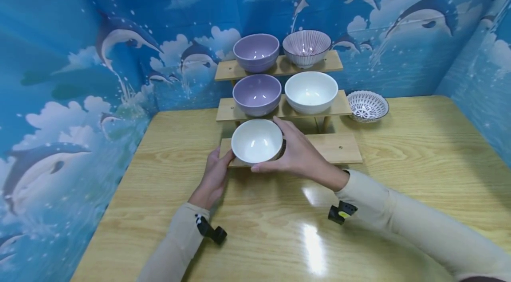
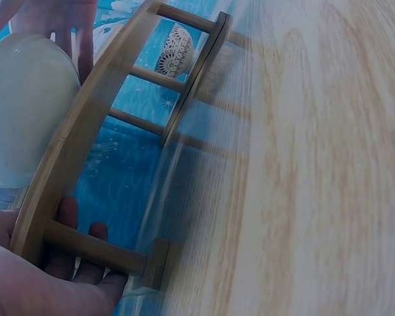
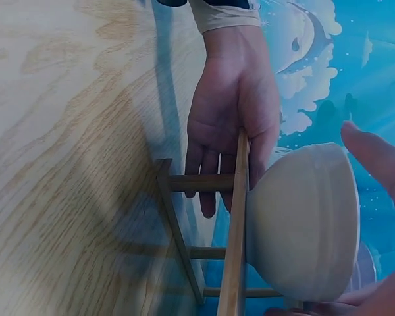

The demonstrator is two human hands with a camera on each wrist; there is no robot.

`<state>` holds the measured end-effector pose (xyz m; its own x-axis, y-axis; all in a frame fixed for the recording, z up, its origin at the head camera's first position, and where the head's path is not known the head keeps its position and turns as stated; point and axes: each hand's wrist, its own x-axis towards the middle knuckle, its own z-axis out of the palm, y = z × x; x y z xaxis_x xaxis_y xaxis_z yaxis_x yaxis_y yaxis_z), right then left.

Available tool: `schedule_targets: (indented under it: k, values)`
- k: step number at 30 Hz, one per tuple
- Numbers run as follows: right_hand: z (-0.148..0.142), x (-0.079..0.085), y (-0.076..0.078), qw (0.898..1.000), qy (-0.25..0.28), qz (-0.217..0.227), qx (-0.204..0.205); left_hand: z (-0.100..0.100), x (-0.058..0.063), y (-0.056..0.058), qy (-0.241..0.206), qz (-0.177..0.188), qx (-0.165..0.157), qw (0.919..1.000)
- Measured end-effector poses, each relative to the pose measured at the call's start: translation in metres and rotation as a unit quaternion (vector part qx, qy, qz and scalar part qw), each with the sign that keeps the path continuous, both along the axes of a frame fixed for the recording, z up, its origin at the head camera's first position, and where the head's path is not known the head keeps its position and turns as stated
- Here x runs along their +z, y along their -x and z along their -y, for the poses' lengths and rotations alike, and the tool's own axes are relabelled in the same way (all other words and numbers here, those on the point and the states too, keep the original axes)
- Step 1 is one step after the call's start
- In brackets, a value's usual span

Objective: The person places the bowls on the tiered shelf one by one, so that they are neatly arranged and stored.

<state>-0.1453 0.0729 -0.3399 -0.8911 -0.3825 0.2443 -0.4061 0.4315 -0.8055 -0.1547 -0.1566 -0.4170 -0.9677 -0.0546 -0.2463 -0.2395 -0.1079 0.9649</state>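
Note:
A plain white bowl [image 1: 257, 141] stands upright at the left of the lowest board of a tiered wooden rack [image 1: 339, 148]. My right hand [image 1: 297, 151] holds this bowl from its right side, thumb at the near rim and fingers at the far rim. My left hand [image 1: 215, 175] grips the left end of the same board. In the right wrist view its thumb lies on top beside the bowl's base, and its fingers hang below the board near a round crossbar [image 3: 201, 183].
Two purple bowls [image 1: 257, 95] fill the left of the upper tiers. A white bowl [image 1: 311, 91] and a striped bowl [image 1: 306, 47] sit on their right. A patterned bowl [image 1: 367, 107] stands on the table [image 1: 419, 149] at right. A dolphin-printed backdrop [image 1: 191, 11] encloses the table.

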Motion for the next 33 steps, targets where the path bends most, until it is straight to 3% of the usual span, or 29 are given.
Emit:
schedule_targets:
  k: [4,17,33]
  values:
    - [-0.009,0.002,-0.006,1.0,-0.012,0.003,-0.006,0.0,0.0,0.001,0.003,0.003,-0.001,1.0]
    - [-0.06,0.004,-0.029,0.995,-0.025,0.093,-0.04,-0.001,0.002,0.0,0.001,0.005,-0.001,1.0]
    - [-0.134,0.017,-0.046,0.985,-0.019,0.113,-0.128,0.0,0.002,-0.001,0.009,0.017,-0.001,0.9998]
